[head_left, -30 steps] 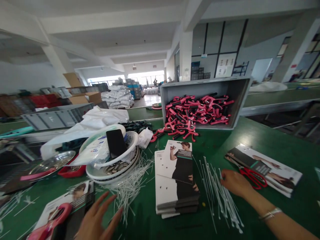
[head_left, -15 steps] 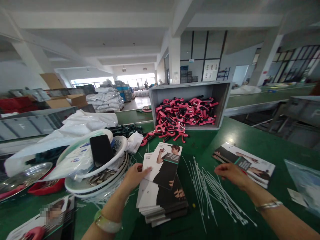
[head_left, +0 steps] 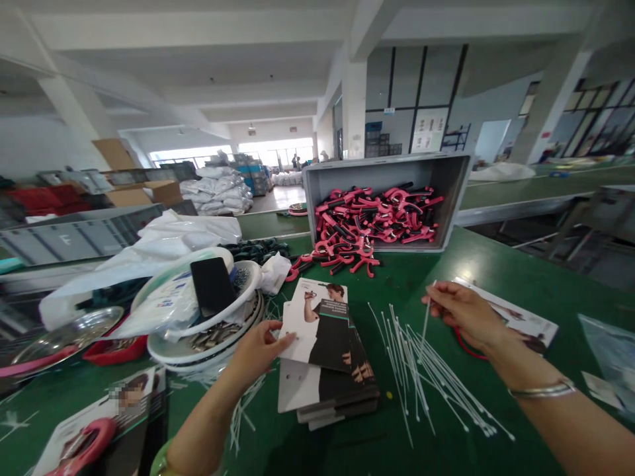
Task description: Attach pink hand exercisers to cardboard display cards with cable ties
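Note:
My left hand (head_left: 255,349) rests its fingertips on the edge of the top printed card (head_left: 320,324), which lies skewed on a stack of cards (head_left: 327,390). My right hand (head_left: 464,311) pinches one white cable tie (head_left: 425,324) upright between its fingers. Below that hand spreads a loose pile of white cable ties (head_left: 426,377). Red scissors (head_left: 464,349) show only as a loop of handle, mostly hidden by my right hand. They lie on a printed booklet (head_left: 526,320).
A grey crate (head_left: 381,168) of pink-and-black plastic parts (head_left: 377,221) stands beyond the cards. To the left are a white basin (head_left: 198,324) holding a black phone, a plastic bag (head_left: 173,238), and a steel tray (head_left: 64,340). Clear plastic (head_left: 610,350) lies at right.
My right hand has risen from the pile with a single cable tie in its fingers, uncovering less of the booklet. My left hand stays at the top card, and the view has shifted slightly.

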Demonstrator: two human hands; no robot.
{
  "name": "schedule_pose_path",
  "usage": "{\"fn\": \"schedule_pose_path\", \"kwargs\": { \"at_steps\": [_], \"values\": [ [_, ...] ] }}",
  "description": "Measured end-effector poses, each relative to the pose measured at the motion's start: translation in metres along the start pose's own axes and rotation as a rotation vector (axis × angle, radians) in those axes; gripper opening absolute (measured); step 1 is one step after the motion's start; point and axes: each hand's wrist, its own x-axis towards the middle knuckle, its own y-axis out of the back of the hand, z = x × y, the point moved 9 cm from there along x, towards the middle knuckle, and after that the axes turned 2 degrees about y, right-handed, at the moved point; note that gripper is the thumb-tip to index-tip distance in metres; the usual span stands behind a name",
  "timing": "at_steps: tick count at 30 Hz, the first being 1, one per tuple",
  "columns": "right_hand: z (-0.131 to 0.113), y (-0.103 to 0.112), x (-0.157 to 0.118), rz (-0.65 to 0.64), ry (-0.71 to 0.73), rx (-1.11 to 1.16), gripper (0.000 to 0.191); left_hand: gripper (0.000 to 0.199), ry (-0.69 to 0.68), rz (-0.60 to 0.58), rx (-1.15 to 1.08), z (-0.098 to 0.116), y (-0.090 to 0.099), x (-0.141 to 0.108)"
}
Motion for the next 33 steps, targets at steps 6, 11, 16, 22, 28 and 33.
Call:
{"fn": "schedule_pose_path", "kwargs": {
  "at_steps": [6,11,16,22,28,33],
  "values": [
    [-0.025,-0.052,-0.005,-0.094,0.021,0.128,0.047,0.039,0.116,-0.391,-0.622,0.014,-0.048,-0.033],
    [-0.028,-0.108,-0.020,-0.239,0.031,0.116,0.043,0.065,0.116,-0.487,-0.848,0.025,-0.079,-0.051],
    [-0.027,-0.150,-0.043,-0.383,0.073,-0.130,0.034,0.071,0.047,-0.387,-0.981,0.041,-0.094,-0.057],
    [-0.031,-0.163,-0.056,-0.440,0.136,-0.176,0.028,0.065,-0.129,-0.185,-1.054,0.052,-0.084,-0.057],
    [-0.036,-0.158,-0.053,-0.389,0.097,-0.081,0.031,0.052,-0.295,-0.119,-0.891,0.056,-0.076,-0.062],
    [-0.037,-0.159,-0.060,-0.440,0.048,-0.143,0.030,0.040,-0.381,-0.128,-0.867,0.060,-0.075,-0.066]
  ]
}}
